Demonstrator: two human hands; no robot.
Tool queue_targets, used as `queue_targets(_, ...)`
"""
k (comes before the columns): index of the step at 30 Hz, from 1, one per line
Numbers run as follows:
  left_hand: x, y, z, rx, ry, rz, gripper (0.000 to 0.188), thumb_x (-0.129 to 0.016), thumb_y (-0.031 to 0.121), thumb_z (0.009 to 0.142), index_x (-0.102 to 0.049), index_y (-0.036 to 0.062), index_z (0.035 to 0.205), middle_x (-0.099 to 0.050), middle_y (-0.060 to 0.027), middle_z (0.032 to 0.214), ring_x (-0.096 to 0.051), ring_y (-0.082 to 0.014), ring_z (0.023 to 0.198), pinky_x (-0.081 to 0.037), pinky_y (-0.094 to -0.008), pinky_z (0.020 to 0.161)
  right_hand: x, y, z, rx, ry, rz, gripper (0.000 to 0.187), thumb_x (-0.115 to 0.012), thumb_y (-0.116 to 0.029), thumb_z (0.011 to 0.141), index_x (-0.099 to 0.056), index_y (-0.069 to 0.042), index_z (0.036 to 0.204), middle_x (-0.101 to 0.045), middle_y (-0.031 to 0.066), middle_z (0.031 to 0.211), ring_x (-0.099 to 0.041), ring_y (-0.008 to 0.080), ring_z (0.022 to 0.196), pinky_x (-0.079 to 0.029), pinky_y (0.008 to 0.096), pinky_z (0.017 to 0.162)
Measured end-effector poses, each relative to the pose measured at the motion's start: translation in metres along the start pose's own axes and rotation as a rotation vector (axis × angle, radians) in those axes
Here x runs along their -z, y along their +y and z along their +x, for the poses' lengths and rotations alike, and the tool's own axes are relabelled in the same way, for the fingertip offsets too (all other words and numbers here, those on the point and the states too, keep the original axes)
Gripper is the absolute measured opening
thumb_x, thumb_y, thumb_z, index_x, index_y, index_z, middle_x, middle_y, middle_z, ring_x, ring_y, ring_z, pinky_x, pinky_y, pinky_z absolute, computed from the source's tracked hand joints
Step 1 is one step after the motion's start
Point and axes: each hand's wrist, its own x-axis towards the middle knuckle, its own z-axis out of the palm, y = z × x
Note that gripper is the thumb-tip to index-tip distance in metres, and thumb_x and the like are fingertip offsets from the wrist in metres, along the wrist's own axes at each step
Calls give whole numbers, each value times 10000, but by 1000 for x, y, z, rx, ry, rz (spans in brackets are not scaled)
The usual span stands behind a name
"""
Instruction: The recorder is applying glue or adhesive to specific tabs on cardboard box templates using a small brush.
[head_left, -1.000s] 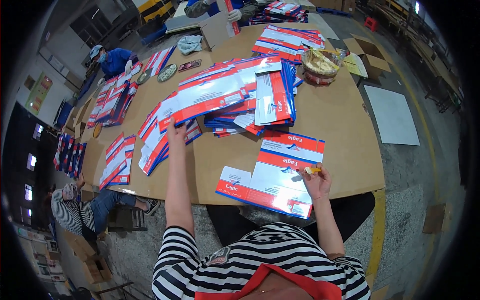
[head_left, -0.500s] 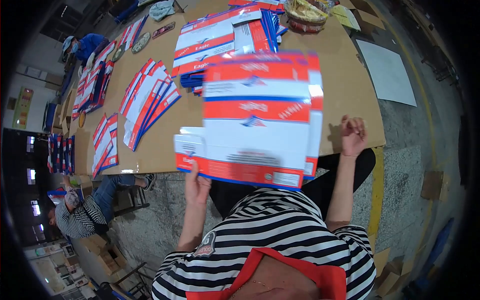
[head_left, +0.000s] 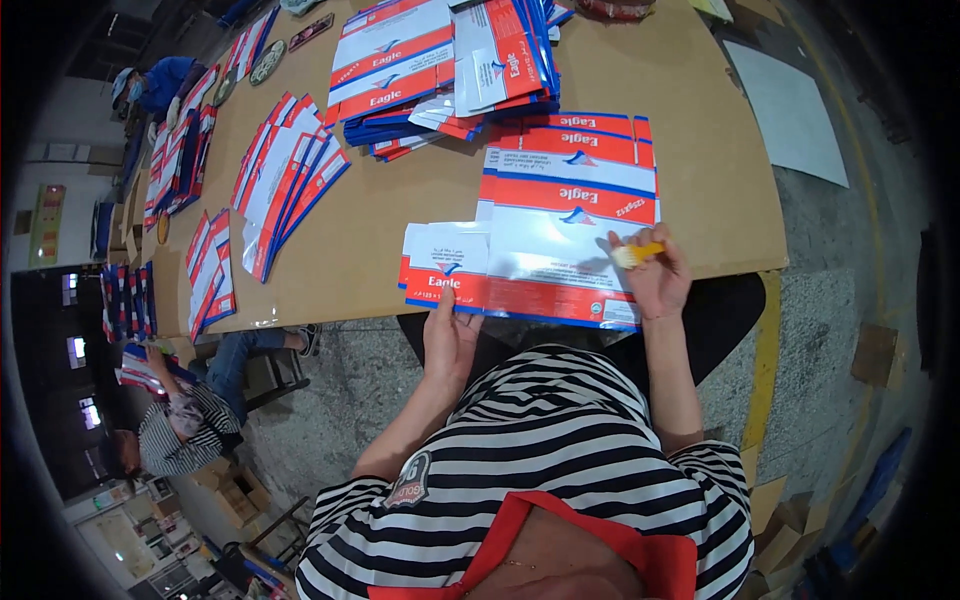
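Note:
A flat, unfolded carton (head_left: 560, 245) in red, white and blue lies at the table's near edge, partly over another printed sheet (head_left: 486, 187). My left hand (head_left: 450, 335) grips its near left flap, thumb on top and the other fingers mostly hidden underneath. Above the carton's near right part, my right hand (head_left: 660, 285) is closed round a small yellow brush (head_left: 640, 253) with a pale tip. Whether the tip touches the card I cannot tell.
Stacked flat cartons (head_left: 390, 60) stand beyond my work. Fanned cartons (head_left: 285, 185) and a smaller bunch (head_left: 208, 275) lie left. A white board (head_left: 785, 110) is off the table's right side. Two co-workers, one in blue (head_left: 165, 85), one in stripes (head_left: 200, 430), are at left.
The raised carton has come down flat onto the table edge, with my left hand still on its flap. My right hand has moved left over the carton, and the brush now shows in it.

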Motion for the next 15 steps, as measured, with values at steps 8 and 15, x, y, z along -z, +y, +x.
queue_targets(8, 16, 51, -31, -258, -166, 672, 321, -508, 129, 948, -486, 42, 1257, -559, -112, 1181, -524, -204, 1113, -447, -385, 923, 10, 14, 17, -27, -61, -184, 121, -528, -179, 888, -524, -91, 805, -484, 48, 665, -499, 140, 654, -338, 500, 1044)
queue_targets(15, -16, 25, 71, -1233, -435, 1610, 447, -487, -78, 727, -560, 27, 1155, -542, -137, 1148, -449, -347, 1156, -310, -444, 1011, -1, 12, 13, -54, -1, -296, 131, -563, -201, 866, -559, -89, 799, -559, 43, 677, -542, 140, 662, -373, 476, 1018)
